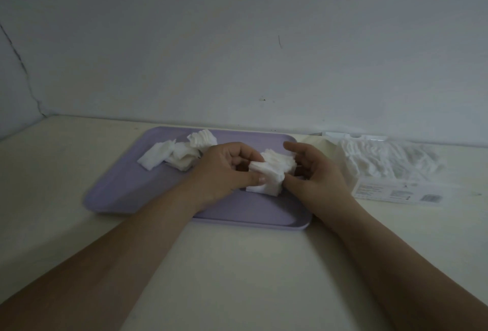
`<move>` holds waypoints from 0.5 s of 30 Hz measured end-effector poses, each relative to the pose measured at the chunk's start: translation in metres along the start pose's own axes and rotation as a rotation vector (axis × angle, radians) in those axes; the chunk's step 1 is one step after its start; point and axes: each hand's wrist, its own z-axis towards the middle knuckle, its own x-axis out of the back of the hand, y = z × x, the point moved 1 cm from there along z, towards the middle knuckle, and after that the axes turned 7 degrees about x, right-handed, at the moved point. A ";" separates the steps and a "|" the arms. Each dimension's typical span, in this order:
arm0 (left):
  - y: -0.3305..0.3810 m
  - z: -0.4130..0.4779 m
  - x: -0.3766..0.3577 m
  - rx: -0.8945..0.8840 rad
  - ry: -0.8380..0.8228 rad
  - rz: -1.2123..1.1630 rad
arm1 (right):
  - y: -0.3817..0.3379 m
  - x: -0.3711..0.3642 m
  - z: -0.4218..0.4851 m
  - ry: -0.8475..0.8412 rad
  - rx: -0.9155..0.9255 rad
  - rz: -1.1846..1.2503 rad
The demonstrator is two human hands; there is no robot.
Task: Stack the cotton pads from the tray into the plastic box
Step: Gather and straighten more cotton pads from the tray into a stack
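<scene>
A cream, flat table top [237, 264] is seen nearest, and two bare forearms are stretched across it toward a lilac, rectangular plastic tray with rounded corners [126, 188], which is set flat on the table. Above the tray, toward its right side, a bunch of white square cotton pads [274, 169] is held between both hands. The left hand [224, 169] is closed on the bunch's left end, with the thumb pressed along the lower edge and the fingers curled over the top. The right hand [314, 172] is clamped on the bunch's right end, with the thumb set at the lower corner and the fingers curled behind; its index finger is raised more loosely above the pads. In the tray's far left part, a loose heap of white cotton pads [179, 155] is spread, some fanned and some flat. Just beside the tray's right edge, a clear rectangular plastic box [396, 193] is placed on the table, with rows of white pads [383, 159] packed inside and a printed label carried on its near wall. Whether the box touches the tray cannot be told. Beyond the tray's far edge, the table is met by a plain pale wall [237, 40].
</scene>
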 end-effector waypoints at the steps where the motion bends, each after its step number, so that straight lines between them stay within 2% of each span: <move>1: 0.000 0.000 0.000 -0.005 0.015 0.008 | -0.002 -0.001 -0.001 -0.017 0.003 -0.001; 9: -0.008 0.006 -0.001 -0.012 0.127 0.120 | -0.007 0.002 -0.003 -0.192 -0.022 0.053; 12: -0.009 0.008 -0.001 -0.013 0.130 0.231 | -0.014 -0.001 -0.005 -0.151 0.047 -0.071; 15: -0.003 0.006 0.006 0.015 0.036 0.305 | -0.015 0.000 -0.004 -0.118 0.050 -0.055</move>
